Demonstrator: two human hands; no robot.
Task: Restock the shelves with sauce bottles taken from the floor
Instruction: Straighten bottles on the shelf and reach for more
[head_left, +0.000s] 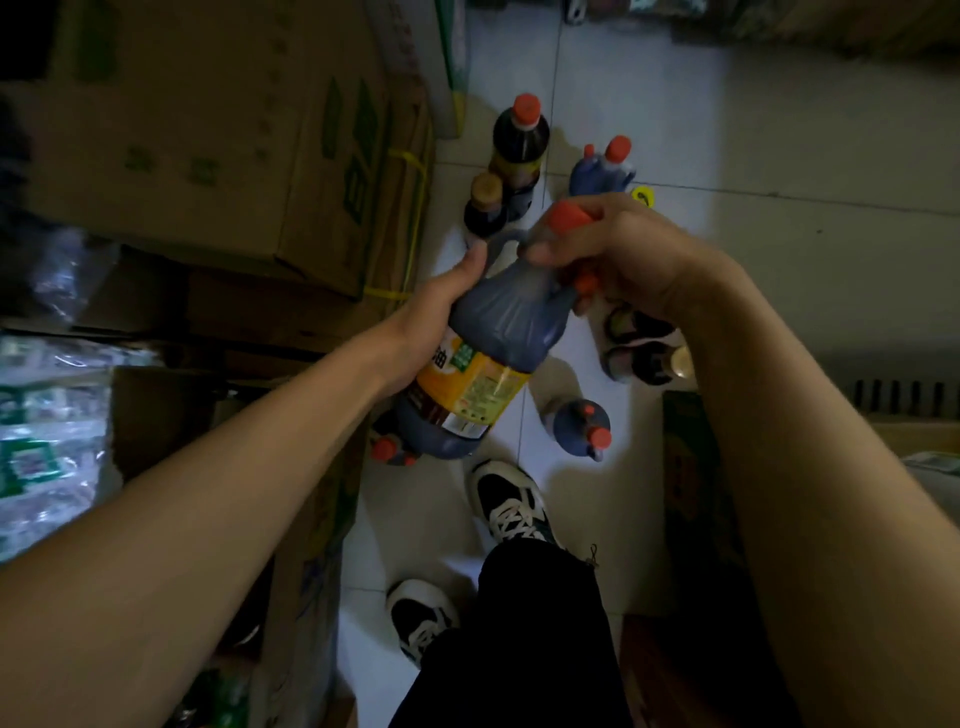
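Observation:
A large dark sauce jug (498, 332) with a yellow label and a red cap hangs tilted above the floor between both hands. My left hand (441, 317) grips its shoulder and side, thumb near the handle. My right hand (618, 249) is curled round the neck and red cap. Several more sauce bottles stand on the white tile floor: a tall dark one (521, 140), a small one with a gold cap (485, 205), a red-capped jug (602, 166) behind, another red-capped jug (582, 428) near my shoe, and small bottles (639, 348) under my right wrist.
Stacked cardboard boxes (218, 156) fill the left side, with plastic-wrapped packs (41, 415) below them. Another box (696, 478) stands at the right. My shoes (511, 504) and dark trouser leg are on the narrow strip of floor. No shelf is in view.

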